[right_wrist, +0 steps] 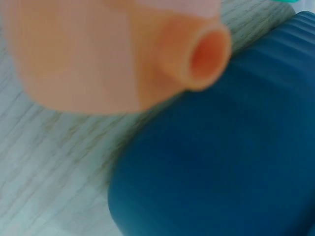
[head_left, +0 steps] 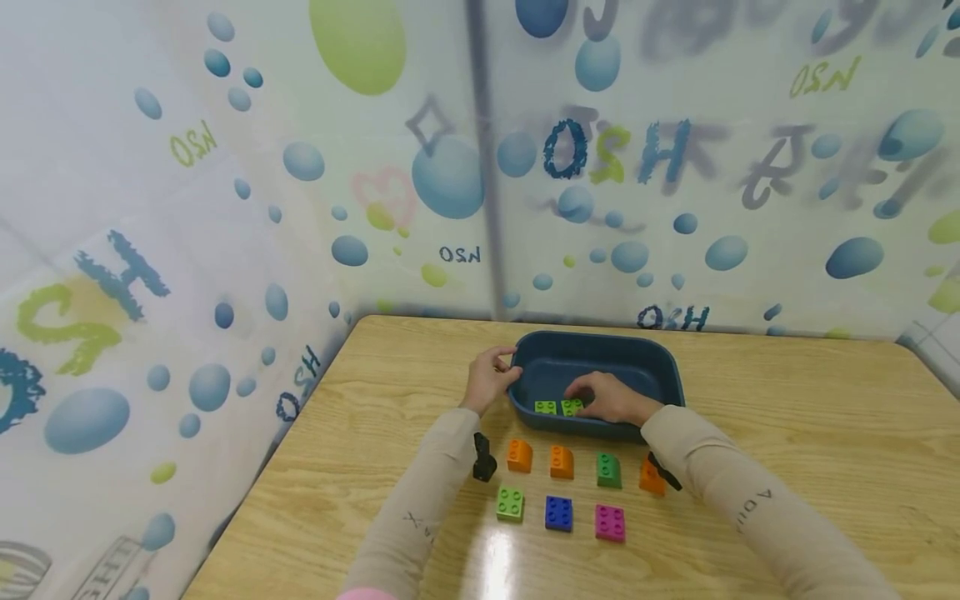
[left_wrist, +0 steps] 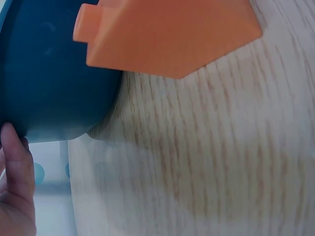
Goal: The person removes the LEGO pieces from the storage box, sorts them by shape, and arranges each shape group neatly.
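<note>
A dark blue plastic bin (head_left: 600, 337) stands on the table with two light green building blocks inside, near its front wall. My left hand (head_left: 489, 382) holds the bin's left rim; the left wrist view shows fingers (left_wrist: 18, 167) against the bin's edge (left_wrist: 54, 93). Reaching over the front wall, my right hand (head_left: 609, 398) pinches the right-hand light green block (head_left: 572, 407) with its fingertips. The other light green block (head_left: 545, 407) lies just left of it. The right wrist view shows the bin's outer wall (right_wrist: 221, 162), with the hand itself out of sight.
In front of the bin are an orange block (head_left: 519, 456), another orange block (head_left: 561, 462), a green block (head_left: 608, 471) and a third orange block (head_left: 651, 477) partly under the right wrist. Nearer lie light green (head_left: 510, 504), blue (head_left: 558, 513) and magenta (head_left: 610, 522) blocks. A patterned curtain (head_left: 420, 275) stands behind.
</note>
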The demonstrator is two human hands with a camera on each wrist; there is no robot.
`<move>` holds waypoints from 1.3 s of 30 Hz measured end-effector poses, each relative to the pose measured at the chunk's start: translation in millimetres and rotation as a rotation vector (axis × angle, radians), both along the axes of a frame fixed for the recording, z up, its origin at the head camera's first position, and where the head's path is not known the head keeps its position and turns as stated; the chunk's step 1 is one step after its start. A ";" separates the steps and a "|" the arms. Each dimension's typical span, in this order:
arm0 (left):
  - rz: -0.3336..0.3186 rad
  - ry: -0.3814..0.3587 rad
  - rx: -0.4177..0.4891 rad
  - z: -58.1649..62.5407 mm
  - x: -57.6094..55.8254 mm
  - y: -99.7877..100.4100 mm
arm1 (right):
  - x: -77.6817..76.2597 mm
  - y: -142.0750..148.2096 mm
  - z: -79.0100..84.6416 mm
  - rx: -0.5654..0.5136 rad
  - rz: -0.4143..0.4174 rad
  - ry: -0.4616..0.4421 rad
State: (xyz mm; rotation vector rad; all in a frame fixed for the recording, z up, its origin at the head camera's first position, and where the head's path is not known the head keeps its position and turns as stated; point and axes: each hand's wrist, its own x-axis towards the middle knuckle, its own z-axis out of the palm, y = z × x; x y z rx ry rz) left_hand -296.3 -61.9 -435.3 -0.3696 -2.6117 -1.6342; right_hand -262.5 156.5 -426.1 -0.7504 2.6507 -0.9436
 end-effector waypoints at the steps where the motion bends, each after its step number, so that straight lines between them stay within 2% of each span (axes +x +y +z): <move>1: 0.000 -0.002 0.001 0.1 0.3 0.1 | -0.2 -0.1 -0.5 0.002 0.000 -0.001; 12: 0.004 0.013 -0.008 1.1 1.1 0.3 | -0.4 3.5 -1.0 -0.005 -0.032 0.030; 20: 0.001 0.006 -0.006 0.4 1.4 0.3 | 0.8 14.7 6.6 -0.033 -0.090 0.026; 25: 0.002 0.006 -0.008 1.8 1.8 0.3 | 4.3 23.9 14.8 -0.047 -0.097 0.036; 31: 0.003 0.005 -0.012 2.3 1.6 -0.2 | 16.9 32.2 29.3 -0.083 -0.088 0.070; 35: 0.003 0.000 -0.008 2.2 1.1 -0.2 | 28.4 40.7 35.8 -0.101 -0.085 0.116; 39: 0.005 -0.003 -0.008 2.1 1.1 0.0 | 40.8 50.1 42.5 -0.119 -0.072 0.125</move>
